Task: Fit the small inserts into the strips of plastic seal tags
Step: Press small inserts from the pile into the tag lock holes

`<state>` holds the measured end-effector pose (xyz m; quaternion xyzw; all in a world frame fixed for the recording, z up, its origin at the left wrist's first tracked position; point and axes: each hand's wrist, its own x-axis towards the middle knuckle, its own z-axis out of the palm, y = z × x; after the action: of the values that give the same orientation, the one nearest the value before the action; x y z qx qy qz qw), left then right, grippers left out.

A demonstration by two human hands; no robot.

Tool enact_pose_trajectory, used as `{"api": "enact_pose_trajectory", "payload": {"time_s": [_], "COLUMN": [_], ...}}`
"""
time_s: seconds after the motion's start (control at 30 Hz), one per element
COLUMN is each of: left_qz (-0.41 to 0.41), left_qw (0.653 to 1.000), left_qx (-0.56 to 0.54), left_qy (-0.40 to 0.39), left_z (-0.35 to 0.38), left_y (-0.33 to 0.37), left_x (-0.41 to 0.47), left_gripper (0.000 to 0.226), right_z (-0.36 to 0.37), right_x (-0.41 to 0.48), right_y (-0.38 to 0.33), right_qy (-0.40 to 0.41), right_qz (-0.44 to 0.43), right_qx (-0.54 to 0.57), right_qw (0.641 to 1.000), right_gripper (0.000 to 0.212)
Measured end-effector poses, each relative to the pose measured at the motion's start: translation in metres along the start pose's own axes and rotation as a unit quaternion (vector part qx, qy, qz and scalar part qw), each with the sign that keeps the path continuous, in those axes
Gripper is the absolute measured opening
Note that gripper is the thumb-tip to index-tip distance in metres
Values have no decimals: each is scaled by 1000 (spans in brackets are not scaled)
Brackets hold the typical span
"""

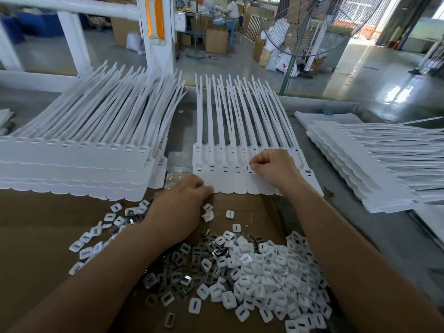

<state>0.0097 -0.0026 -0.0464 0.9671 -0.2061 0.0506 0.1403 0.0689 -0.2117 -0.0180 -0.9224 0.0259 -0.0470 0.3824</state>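
Pinching a small white insert (250,166) in my right hand (274,169), I'd press it square into the white plastic tag strip (228,183); whether my curled left hand (182,203) holds anything, I cannot tell.

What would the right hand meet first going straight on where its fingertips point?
The right hand, pinching what looks like an insert, would meet the middle strip of tags at a socket under it; whether they already touch is unclear.
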Motion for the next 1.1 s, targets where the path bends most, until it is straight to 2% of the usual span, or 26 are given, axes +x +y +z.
{"api": "enact_pose_trajectory", "payload": {"time_s": [0.57,0.93,1.1], "left_qz": [-4,2,3], "left_qw": [1000,1000,1000], "left_qx": [0,-6,-4], "left_qy": [0,7,7], "left_z": [0,-2,-2], "left_y": [-1,0,1], "left_x": [-1,-2,-1], "left_gripper": [50,49,49], "right_z": [7,3,4], "right_x": [13,22,20], "right_y": [1,-10,-8], "right_qy": [-7,-17,-16], "right_qz": [-14,49,44], "right_qx": [-87,-85,-88], "right_qw": [996,995,995], "right_gripper": [28,24,24]}}
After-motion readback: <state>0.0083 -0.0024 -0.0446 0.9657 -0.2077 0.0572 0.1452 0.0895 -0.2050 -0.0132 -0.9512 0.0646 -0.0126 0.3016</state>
